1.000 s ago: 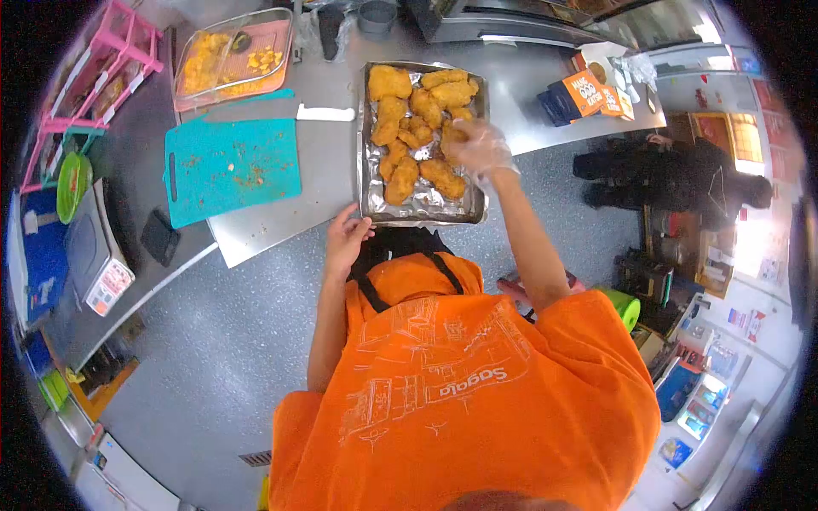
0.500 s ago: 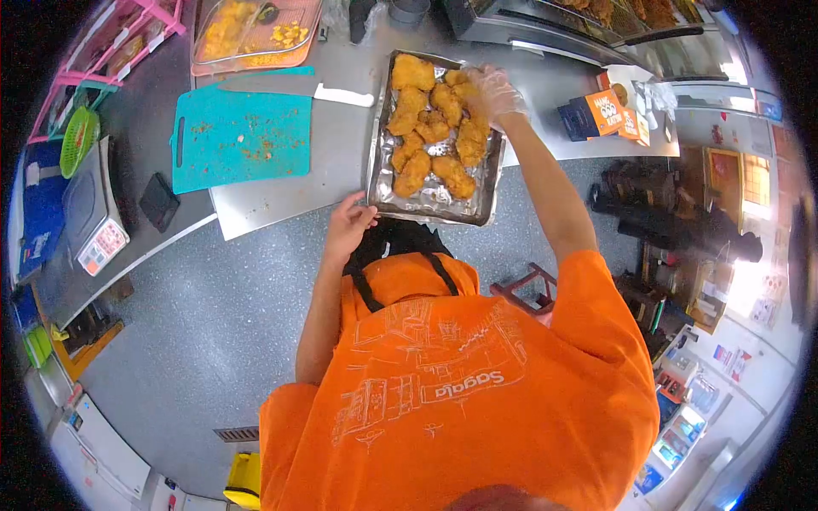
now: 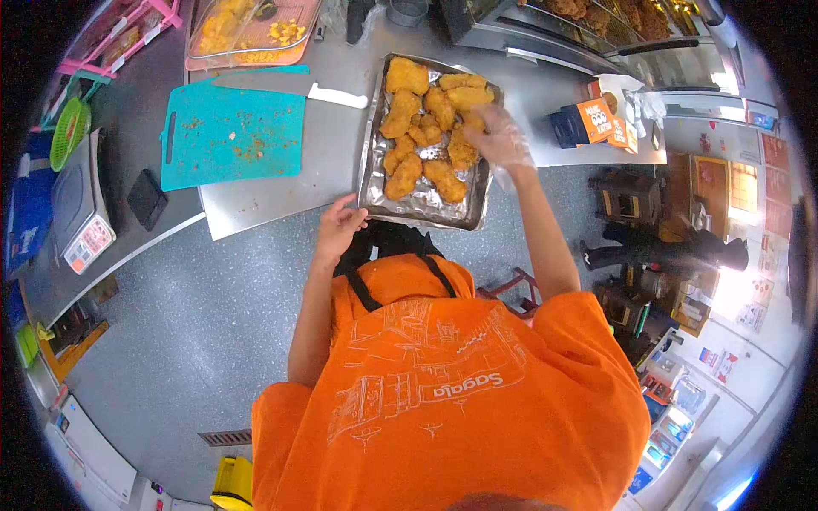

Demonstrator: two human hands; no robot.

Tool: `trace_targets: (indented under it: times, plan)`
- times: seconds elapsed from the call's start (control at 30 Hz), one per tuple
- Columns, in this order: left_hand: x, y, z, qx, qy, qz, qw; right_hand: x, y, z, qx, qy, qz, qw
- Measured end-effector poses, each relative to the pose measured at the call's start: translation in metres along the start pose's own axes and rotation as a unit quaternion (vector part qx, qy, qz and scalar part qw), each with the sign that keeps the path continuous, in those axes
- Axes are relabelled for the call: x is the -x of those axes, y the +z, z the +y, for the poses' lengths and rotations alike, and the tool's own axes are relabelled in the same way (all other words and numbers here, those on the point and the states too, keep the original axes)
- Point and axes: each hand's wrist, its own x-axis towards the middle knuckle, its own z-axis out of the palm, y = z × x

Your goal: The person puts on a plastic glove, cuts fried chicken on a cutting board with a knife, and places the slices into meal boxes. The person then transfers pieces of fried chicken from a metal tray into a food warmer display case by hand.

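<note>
A rectangular metal tray [image 3: 426, 213] lined with crinkled foil holds several pieces of golden fried chicken [image 3: 401, 177]. It lies at the counter's front edge. My left hand [image 3: 339, 228] is bare, its fingers curled at the tray's near left corner, gripping the rim. Over the tray's right side reaches my right hand [image 3: 503, 145], in a clear plastic glove. Its fingertips close on a fried chicken piece [image 3: 463, 152] in the right-hand row; part of the grip is hidden by the blurred glove.
Left of the tray lie a crumb-strewn turquoise cutting board [image 3: 230, 140] and a white-handled knife [image 3: 336, 95]. Behind them sits an orange-pink tray [image 3: 294, 55] with yellow food. Orange-and-navy boxes [image 3: 594, 121] stand right; a scale [image 3: 85, 243] is far left. Another person [image 3: 673, 247] is at far right.
My right hand has come from the tray's far right corner toward me, uncovering the chicken pieces there. My left hand stays at the near left corner. The whole view has shifted slightly.
</note>
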Motion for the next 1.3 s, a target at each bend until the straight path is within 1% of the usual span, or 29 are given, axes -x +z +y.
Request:
trace_targets:
  times: [0.07,0.17,0.3,0.4,0.5,0.6,0.7,0.87,1.0,1.1,1.2,1.3]
  plan:
    - [-0.002,-0.001,-0.005,-0.009,0.001,-0.001,1.000,0.028,0.005,-0.011,-0.014,-0.036,0.011,0.999]
    - [-0.002,-0.002,-0.007,-0.002,-0.006,-0.001,1.000,0.047,0.017,-0.014,0.005,-0.095,-0.006,0.995]
    - [-0.002,-0.001,-0.006,0.008,-0.007,-0.002,1.000,0.057,0.032,-0.013,-0.016,-0.067,0.023,0.997]
    - [-0.002,-0.002,-0.008,0.022,-0.003,-0.005,1.000,0.059,0.035,-0.013,-0.026,-0.048,0.021,0.998]
    - [-0.002,0.001,-0.006,0.022,-0.004,-0.004,1.000,0.061,0.035,-0.019,-0.017,-0.007,0.010,1.000]
    - [0.003,0.002,-0.002,0.012,-0.009,0.005,1.000,0.061,0.028,-0.023,-0.034,-0.035,0.014,0.999]
    - [0.006,0.001,-0.002,0.010,-0.004,0.006,1.000,0.062,0.031,-0.026,-0.018,0.000,0.017,1.000]
    - [0.002,0.001,-0.005,0.029,0.010,0.004,1.000,0.065,0.049,-0.025,-0.020,0.005,0.052,0.998]
    - [0.000,0.001,-0.002,0.011,0.009,0.006,1.000,0.068,0.052,-0.029,-0.031,0.013,0.072,0.997]
    - [0.000,0.000,-0.004,0.005,0.013,0.002,1.000,0.071,0.046,-0.038,-0.023,0.042,0.125,0.991]
    - [0.003,0.002,-0.006,0.006,0.012,0.008,1.000,0.073,0.040,-0.039,-0.045,0.092,0.184,0.978]
    - [-0.001,0.001,-0.004,-0.004,0.010,0.006,1.000,0.082,0.040,-0.037,-0.067,-0.007,0.259,0.963]
